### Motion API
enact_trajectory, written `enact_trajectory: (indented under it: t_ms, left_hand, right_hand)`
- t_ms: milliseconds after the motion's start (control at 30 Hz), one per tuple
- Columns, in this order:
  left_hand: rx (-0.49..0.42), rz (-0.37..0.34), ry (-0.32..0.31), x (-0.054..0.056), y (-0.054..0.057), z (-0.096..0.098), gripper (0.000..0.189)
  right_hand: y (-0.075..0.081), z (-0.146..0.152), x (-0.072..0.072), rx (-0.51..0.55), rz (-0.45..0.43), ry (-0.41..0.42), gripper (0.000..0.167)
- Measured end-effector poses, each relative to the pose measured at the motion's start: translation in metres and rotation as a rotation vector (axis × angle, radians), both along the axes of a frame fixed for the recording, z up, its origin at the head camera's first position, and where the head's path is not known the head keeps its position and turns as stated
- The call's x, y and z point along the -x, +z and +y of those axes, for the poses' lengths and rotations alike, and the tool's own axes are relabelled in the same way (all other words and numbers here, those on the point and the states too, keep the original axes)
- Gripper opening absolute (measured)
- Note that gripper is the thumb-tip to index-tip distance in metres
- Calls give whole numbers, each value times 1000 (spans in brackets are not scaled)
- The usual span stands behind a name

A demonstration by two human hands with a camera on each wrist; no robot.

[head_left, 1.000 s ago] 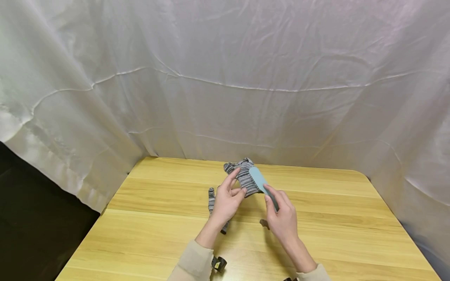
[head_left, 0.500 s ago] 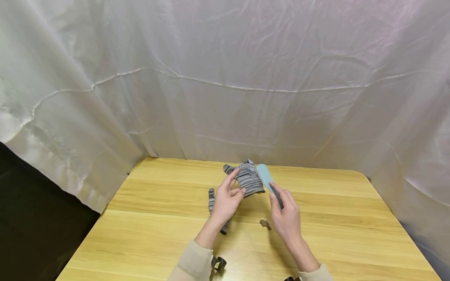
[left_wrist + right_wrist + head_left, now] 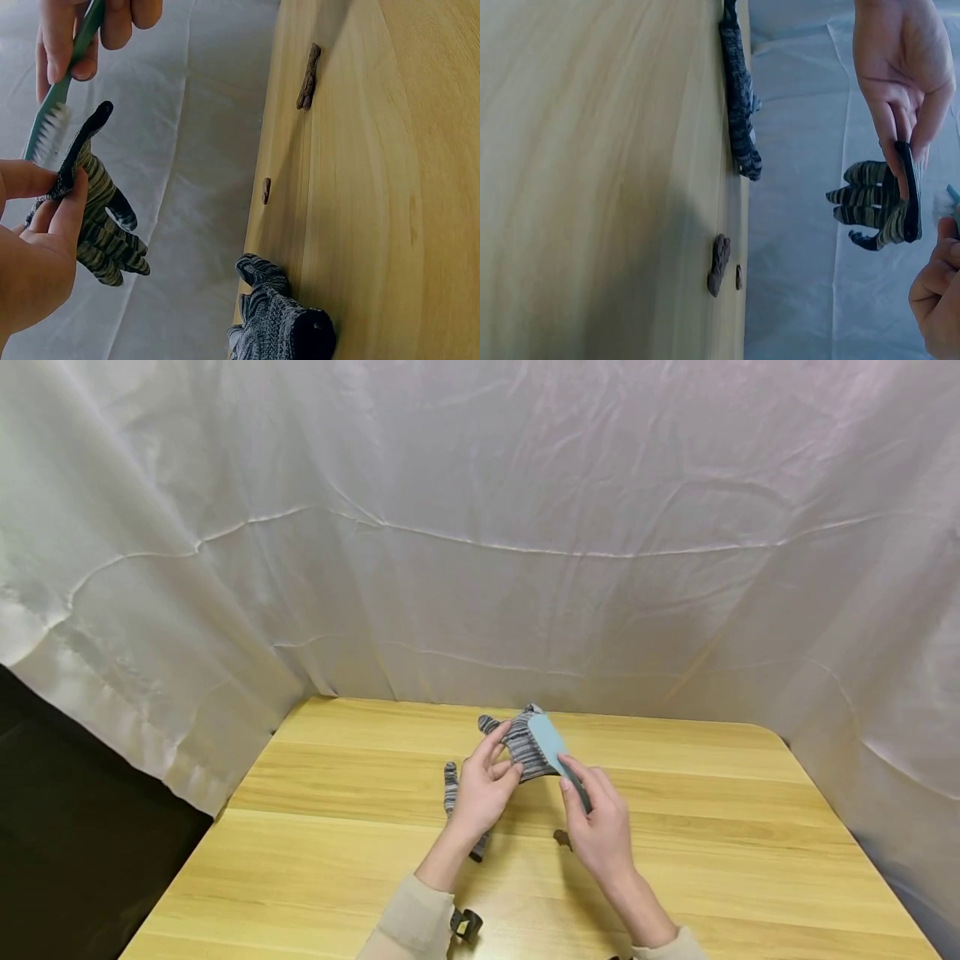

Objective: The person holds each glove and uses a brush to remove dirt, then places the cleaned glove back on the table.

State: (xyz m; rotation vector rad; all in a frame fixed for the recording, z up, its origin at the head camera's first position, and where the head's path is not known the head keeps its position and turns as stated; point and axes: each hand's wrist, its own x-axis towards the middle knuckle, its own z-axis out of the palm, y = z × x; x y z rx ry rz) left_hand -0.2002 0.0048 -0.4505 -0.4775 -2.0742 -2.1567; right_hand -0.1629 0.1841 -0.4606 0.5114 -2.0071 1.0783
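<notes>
My left hand (image 3: pixel 483 789) pinches the dark cuff of a grey-and-black striped knitted glove (image 3: pixel 522 758), holding it up above the table. In the right wrist view that glove (image 3: pixel 866 202) hangs with its fingers spread away from the cuff. A light blue-green brush (image 3: pixel 547 739) is gripped by its handle in my right hand (image 3: pixel 603 827), and its head overlaps the glove's right side in the head view. White bristles (image 3: pixel 51 136) face the glove in the left wrist view. A matching glove (image 3: pixel 451 789) lies on the table, partly hidden behind my left hand.
On the wooden table (image 3: pixel 720 843), a dark brown lump (image 3: pixel 562 838) lies below my right hand. The left wrist view also shows a smaller brown piece (image 3: pixel 266 190) nearby. A pale curtain (image 3: pixel 480 593) hangs behind the table's far edge.
The brush went right, off the glove's edge, by half a second ago. Now it is back left over the glove. My left hand and the held glove barely moved.
</notes>
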Motion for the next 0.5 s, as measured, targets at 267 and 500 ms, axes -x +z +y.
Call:
enact_trajectory:
  t_ms: [267, 500]
  left_hand:
    - [22, 4, 16, 0, -1, 0, 66]
    - [23, 15, 15, 0, -1, 1, 66]
  right_hand:
    - [-3, -6, -2, -7, -21, 40, 43]
    - [-4, -10, -4, -27, -4, 31, 44]
